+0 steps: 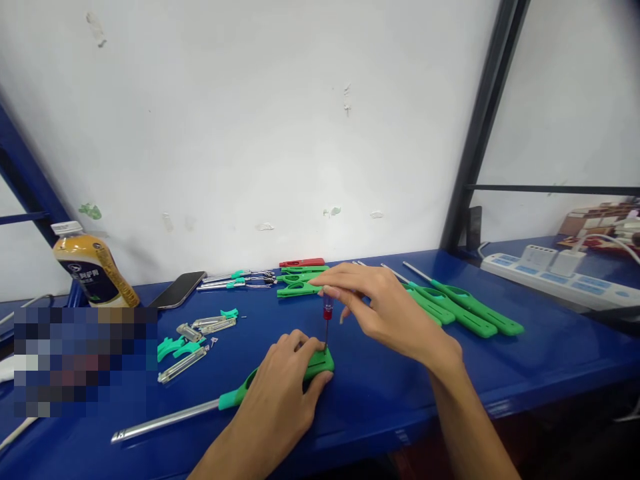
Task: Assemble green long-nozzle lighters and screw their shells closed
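Under my left hand (285, 377) a green lighter (323, 361) with a long metal tube lies on the blue table. The fingers wrap round its handle, and the tube points to the lower left. My right hand (377, 303) is above it, with closed fingers on the top of a small screwdriver (327, 311). The screwdriver stands upright, its handle clear and red, and its tip meets the handle of the lighter near the end.
Several green lighters (465, 310) lie at the right. Green and red casings (300, 277) lie by the wall. Clear and teal parts (185, 363), a phone (180, 290) and a bottle (93, 267) are at the left. A power strip (560, 277) is far right.
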The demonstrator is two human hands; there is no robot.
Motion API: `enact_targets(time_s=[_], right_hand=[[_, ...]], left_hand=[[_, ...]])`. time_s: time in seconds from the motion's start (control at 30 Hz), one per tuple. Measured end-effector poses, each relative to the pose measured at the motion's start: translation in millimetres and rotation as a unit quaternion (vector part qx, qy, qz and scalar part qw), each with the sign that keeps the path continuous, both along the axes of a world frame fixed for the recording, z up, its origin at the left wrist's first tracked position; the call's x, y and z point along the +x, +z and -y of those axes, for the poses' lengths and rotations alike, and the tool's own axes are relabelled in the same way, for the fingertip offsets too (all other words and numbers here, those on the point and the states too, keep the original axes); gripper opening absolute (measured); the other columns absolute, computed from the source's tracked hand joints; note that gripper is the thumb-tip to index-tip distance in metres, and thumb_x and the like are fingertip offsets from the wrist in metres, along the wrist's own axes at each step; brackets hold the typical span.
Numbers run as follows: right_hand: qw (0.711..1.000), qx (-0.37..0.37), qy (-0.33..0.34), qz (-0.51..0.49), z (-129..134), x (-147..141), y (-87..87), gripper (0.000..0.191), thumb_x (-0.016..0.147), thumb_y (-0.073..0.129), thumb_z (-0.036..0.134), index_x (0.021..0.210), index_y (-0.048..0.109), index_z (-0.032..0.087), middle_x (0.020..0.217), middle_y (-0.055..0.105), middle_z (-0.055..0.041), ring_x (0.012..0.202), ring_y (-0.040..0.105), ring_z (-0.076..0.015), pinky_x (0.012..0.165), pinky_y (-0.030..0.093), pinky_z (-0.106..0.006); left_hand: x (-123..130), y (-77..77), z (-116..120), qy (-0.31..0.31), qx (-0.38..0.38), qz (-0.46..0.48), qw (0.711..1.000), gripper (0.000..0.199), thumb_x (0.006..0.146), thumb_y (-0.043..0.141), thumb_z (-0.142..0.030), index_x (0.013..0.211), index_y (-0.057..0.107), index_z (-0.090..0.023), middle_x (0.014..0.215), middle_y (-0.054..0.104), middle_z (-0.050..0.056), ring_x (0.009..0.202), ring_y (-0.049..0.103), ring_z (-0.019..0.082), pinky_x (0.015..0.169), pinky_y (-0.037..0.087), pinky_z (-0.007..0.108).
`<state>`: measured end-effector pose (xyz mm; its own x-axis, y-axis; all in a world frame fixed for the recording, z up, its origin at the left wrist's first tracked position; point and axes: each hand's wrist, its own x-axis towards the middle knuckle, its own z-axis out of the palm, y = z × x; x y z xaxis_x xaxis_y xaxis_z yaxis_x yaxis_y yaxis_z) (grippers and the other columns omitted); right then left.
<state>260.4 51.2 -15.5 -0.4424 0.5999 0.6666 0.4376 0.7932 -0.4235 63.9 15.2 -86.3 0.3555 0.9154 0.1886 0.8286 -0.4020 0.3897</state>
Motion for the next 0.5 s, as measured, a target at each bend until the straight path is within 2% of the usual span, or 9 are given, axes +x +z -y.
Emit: enact_targets(time_s=[0.1,0.2,0.33,0.43,0.5], right_hand=[[0.999,-0.002,0.027,-0.022,-1.0,-0.3,-0.8,0.024,0.107,0.060,0.017,0.119,0.078,0.028,0.105,0.082,0.0019,0.092,0.075,-0.0161,0.085,0.055,-0.029],[0.999,0.025,-0.013,-0.021,-3.6,-2.1,-2.2,0.007,0.102,0.073,0.029,0.099,0.078,0.026,0.092,0.078,0.0020,0.082,0.071,-0.0154,0.079,0.051,-0.028],[0.997,0.024,-0.075,-0.001,-6.3,-3.1,-4.3,0.038,0.097,0.077,0.050,0.077,0.059,0.023,0.063,0.060,0.0067,0.055,0.052,-0.0110,0.057,0.036,-0.027],[0.990,0.065,-0.124,0.019,-6.7,-3.9,-6.0,0.056,0.097,0.073,0.059,0.069,0.040,0.023,0.054,0.042,0.0095,0.050,0.034,-0.0094,0.054,0.025,-0.029],[0.985,0.098,-0.139,0.027,-6.0,-5.4,-7.2,0.062,0.099,0.069,0.061,0.067,0.033,0.022,0.054,0.034,0.0097,0.050,0.026,-0.0092,0.055,0.021,-0.030]], left_hand=[[0.3,-0.4,-0.1,0.005,-0.002,-0.003,1.000,0.023,0.102,0.062,-0.021,0.124,0.070,-0.023,0.123,0.067,0.009,0.113,0.063,0.031,0.104,0.050,0.052],[0.6,-1.8,-0.5,0.007,-0.002,-0.005,1.000,0.024,0.102,0.062,-0.021,0.125,0.070,-0.024,0.123,0.067,0.009,0.114,0.063,0.032,0.103,0.050,0.052],[0.3,-4.6,-0.5,0.005,0.001,0.004,1.000,0.026,0.101,0.062,-0.021,0.125,0.070,-0.023,0.123,0.067,0.010,0.114,0.062,0.033,0.102,0.050,0.053],[-0.1,-6.8,-1.0,-0.002,0.013,0.027,1.000,0.023,0.103,0.061,-0.026,0.122,0.071,-0.022,0.120,0.067,0.010,0.111,0.062,0.034,0.099,0.049,0.053],[-0.1,-8.0,-2.1,-0.015,0.023,0.055,0.998,0.019,0.105,0.057,-0.030,0.112,0.072,-0.022,0.114,0.067,0.009,0.107,0.064,0.032,0.096,0.049,0.050]])
